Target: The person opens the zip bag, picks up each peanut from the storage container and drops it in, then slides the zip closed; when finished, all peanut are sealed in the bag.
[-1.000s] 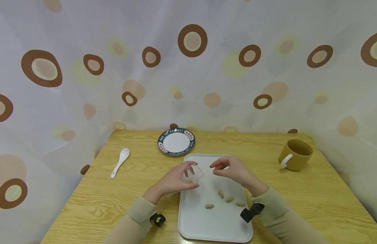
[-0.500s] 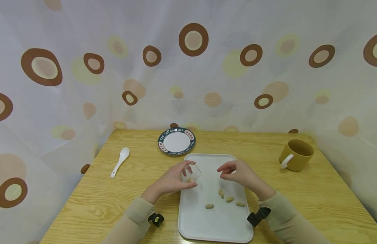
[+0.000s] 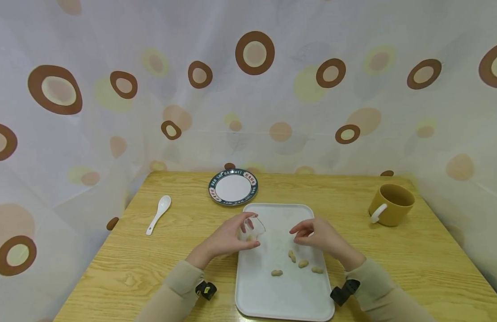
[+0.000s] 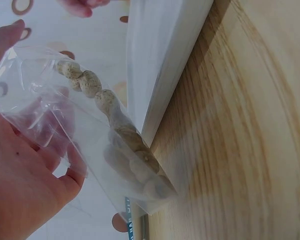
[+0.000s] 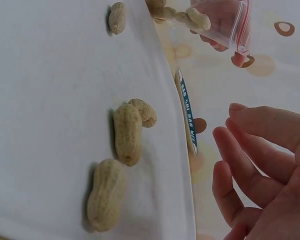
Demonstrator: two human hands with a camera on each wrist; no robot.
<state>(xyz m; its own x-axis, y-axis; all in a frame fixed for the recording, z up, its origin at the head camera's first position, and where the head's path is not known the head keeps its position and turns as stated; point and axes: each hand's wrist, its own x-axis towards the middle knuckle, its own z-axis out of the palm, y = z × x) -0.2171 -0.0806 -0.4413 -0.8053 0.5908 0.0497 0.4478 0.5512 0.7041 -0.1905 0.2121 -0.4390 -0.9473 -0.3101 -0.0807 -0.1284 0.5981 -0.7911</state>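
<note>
My left hand (image 3: 228, 237) grips a clear zip bag (image 4: 80, 135) by its mouth, over the left side of the white tray (image 3: 284, 299). Inside the bag, peanuts (image 4: 107, 102) lie along the lower part in the left wrist view. Above the tray's right side is my right hand (image 3: 322, 237), its fingers loosely bent with nothing between them. Several unshelled peanuts (image 3: 303, 264) are spread on the tray near that hand. The right wrist view shows one peanut (image 5: 107, 195) close up, and the bag's red-striped zip (image 5: 240, 30) at the top.
A dark-rimmed plate (image 3: 248, 193) sits behind the tray. On the left of the wooden table (image 3: 111, 268) lies a white spoon (image 3: 157, 214). A mustard mug (image 3: 391, 205) with a white handle stands at the far right. A patterned curtain (image 3: 288, 103) hangs behind the table.
My right hand has moved to the right and slightly nearer, away from the bag. My left hand, with the bag, has shifted a little left. The peanuts on the tray have stayed put.
</note>
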